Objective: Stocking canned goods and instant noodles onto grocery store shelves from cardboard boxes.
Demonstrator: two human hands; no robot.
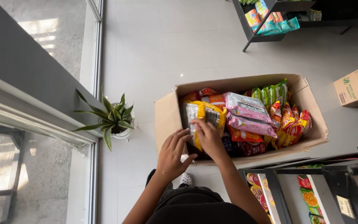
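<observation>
Closest to you were your dark trousers and one white shoe [186, 178] on the pale tiled floor [146, 49]. Just past them, your left hand [173, 154] lay flat with its fingers spread wide on the near flap of the big brown cardboard box [167, 116]. It held nothing. Your right hand [209, 137] was curled around a shiny yellow and silver snack packet [204, 114] at the left end of the box, with the fingers closed on it.

It looked like you were at the picking-up step, with the packet gripped but not yet out of the box. Lifting it out would have needed a firm, soft hold, because such a bag crushes easily.

The box sat on the floor and was full. It held pink packets [247, 108], green packets [272, 93] at the back, and red and orange packets [291, 124] on the right side.

By your right side stood a black metal shelf rack [307, 186] with round orange packs on it. To your left sat a small green spiky plant in a glass pot [114, 120] by the window. Farther off were a smaller brown box [355, 85] and another black rack with blue and orange bags [266, 20].
</observation>
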